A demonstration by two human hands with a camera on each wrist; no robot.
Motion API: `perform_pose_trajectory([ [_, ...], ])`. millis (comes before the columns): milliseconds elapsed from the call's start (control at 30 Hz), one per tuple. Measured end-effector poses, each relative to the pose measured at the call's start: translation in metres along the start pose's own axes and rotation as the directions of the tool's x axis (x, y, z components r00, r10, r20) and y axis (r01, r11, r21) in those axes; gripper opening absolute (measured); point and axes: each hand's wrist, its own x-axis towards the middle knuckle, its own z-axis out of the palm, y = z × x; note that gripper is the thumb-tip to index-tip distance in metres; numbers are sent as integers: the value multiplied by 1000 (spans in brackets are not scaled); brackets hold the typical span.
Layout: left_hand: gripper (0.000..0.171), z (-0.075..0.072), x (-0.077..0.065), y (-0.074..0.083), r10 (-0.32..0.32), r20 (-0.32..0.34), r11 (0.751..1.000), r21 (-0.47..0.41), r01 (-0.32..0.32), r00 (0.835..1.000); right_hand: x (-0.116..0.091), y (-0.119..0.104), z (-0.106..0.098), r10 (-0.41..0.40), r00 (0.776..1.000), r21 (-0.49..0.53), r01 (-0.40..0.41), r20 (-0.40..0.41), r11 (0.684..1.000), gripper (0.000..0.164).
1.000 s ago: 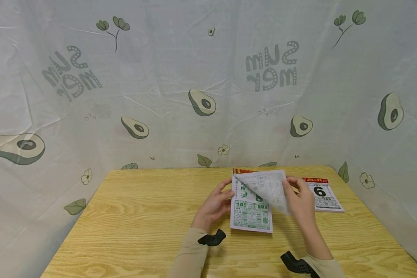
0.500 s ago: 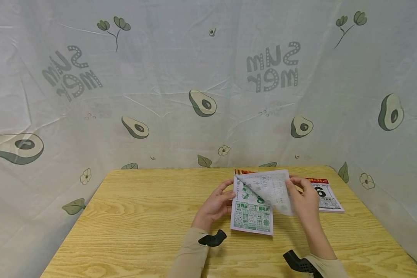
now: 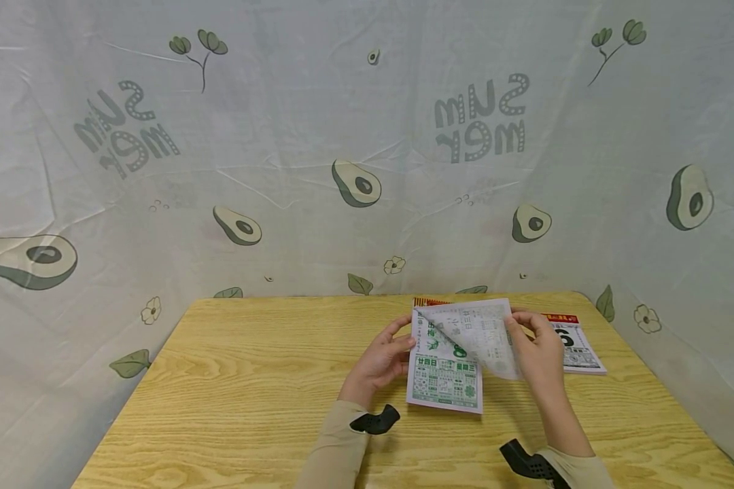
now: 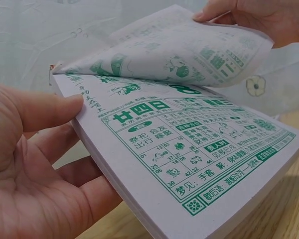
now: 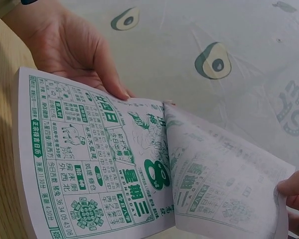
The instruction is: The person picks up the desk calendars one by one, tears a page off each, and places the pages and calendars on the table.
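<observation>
A thick tear-off calendar with green print is tilted up off the table between both hands. My left hand grips its left edge, thumb on the front page and fingers behind, as the left wrist view shows. My right hand pinches the thin top sheet by its edge. That sheet is folded back diagonally toward the upper right, its print showing through the paper. Under it, the page with a green 8 is partly uncovered. The red header is mostly hidden behind the lifted sheet.
A second calendar with a red top and a black numeral lies at the right on the wooden table, partly behind my right hand. A pale curtain with avocado prints hangs right behind the table's far edge.
My right hand has moved slightly to the right with the sheet, covering more of the second calendar. The held calendar has shifted slightly right; both grips are the same.
</observation>
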Motion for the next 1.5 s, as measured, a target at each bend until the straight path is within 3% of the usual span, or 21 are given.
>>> perform_pose_trajectory([
  [333, 48, 1, -1, 1, 32, 18, 999, -33, -31, 999, 1, 1, -1, 30, 1000, 17, -30, -7, 999, 31],
  [1033, 48, 3, -1, 2, 23, 5, 999, -40, -23, 1000, 3, -1, -2, 53, 997, 29, -51, -54, 998, 26],
  [1300, 44, -7, -2, 3, 69, -35, 996, -53, -71, 997, 10, 7, -20, 75, 993, 124, -64, -92, 990, 23],
  [1500, 43, -11, -5, 6, 87, -23, 995, -42, -88, 996, 13, 8, -25, 101, 990, 159, -84, -97, 984, 22],
])
